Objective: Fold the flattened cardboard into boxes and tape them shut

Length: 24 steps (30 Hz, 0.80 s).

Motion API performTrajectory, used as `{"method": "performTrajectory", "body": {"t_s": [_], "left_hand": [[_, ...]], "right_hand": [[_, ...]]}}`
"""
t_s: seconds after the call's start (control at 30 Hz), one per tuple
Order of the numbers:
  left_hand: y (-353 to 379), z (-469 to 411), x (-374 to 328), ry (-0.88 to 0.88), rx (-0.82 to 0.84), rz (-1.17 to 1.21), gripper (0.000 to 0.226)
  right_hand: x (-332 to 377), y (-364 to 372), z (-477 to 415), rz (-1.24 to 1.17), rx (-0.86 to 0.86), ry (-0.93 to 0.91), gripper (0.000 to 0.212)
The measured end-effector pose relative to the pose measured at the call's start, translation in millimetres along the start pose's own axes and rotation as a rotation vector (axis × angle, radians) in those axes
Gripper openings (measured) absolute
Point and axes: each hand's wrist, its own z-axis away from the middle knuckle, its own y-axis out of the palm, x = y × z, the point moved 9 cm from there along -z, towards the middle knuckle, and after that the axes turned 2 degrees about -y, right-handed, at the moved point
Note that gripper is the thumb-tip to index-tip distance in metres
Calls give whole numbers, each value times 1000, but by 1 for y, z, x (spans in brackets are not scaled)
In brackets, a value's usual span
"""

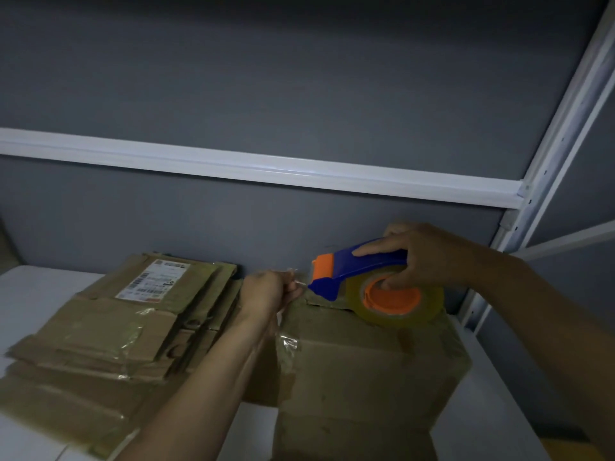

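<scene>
Nearest you at left lies the flattened cardboard stack [109, 334] — its shipping label [153, 280] too blurred to read. Your left hand [266, 291] pinches the tape end [293, 274] at the far corner of the box [366, 377]; your right hand [429, 257] grips the blue-and-orange tape dispenser [349, 271] atop it.

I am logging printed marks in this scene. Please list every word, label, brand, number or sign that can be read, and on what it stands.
Nothing can be quoted.
The shipping label on top of the flattened cardboard stack: barcodes and printed lines, too small and blurred to read.
On the tape dispenser: no text visible.
On the clear tape: no print visible.
On the folded box: no print visible.
</scene>
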Motion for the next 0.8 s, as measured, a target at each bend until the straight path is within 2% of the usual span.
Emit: {"method": "performTrajectory", "body": {"t_s": [0.07, 0.17, 0.33, 0.63, 0.8], "left_hand": [[-8, 0, -6, 72, -26, -113, 13], [-20, -5, -14, 98, -44, -140, 13], [-32, -15, -1, 19, -26, -150, 4], [-37, -14, 26, -27, -10, -162, 16], [-27, -13, 56, -127, 102, -221, 21]], "right_hand": [[0, 3, -2, -7, 4, -2, 65], [2, 0, -4, -8, 18, -18, 66], [3, -9, 3, 138, 94, 7, 56], [15, 16, -5, 287, 153, 51, 50], [22, 19, -8, 270, 151, 68, 48]]}}
